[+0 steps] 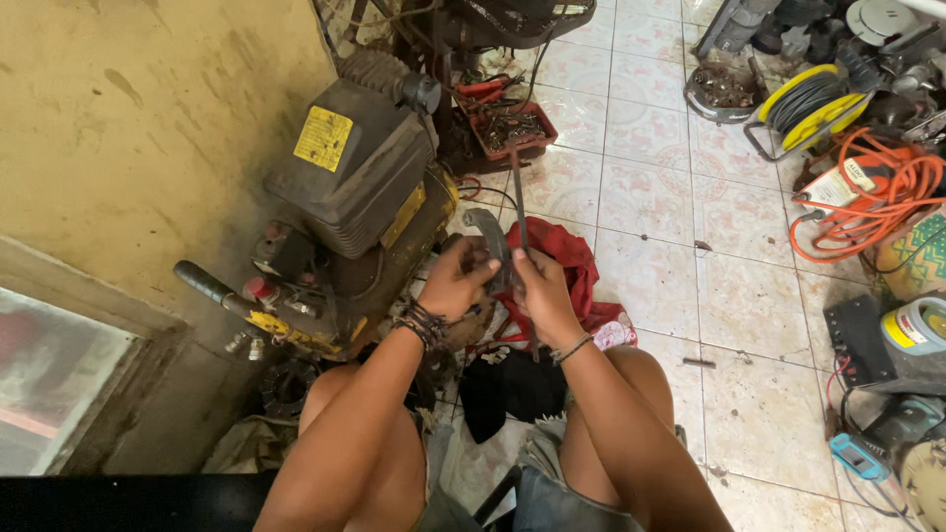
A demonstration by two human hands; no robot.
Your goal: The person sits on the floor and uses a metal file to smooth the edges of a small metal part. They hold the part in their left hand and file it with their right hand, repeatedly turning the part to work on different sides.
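Curved grey metal piece (490,241), shoe-shaped, sits in your left hand (455,281), just right of the dark compressor (360,177) and level with its lower end. Your left fingers are clenched around the piece's lower part; only its upper arc shows above them. Your right hand (540,286) is closed on a thin dark rod-like tool (518,197) that stands nearly upright, its shaft running up past the piece toward the red tray (512,128). Where the tool's lower end meets the piece is hidden behind your fingers, so touching or apart: cannot tell. What kind of tool it is also stays unclear; it is thin and slightly blurred.

Red cloth (567,266) lies on the tiled floor (670,197) right of the compressor, partly covered by both your hands. Black cloth (512,384) lies between your knees, below the compressor's base.

Beyond the compressor's top end, the red tray holds small metal parts, too small to sort out. Well to the right of the compressor: yellow cable reel (808,99), orange hose (877,197). Further gear there is cut off by the frame edge.
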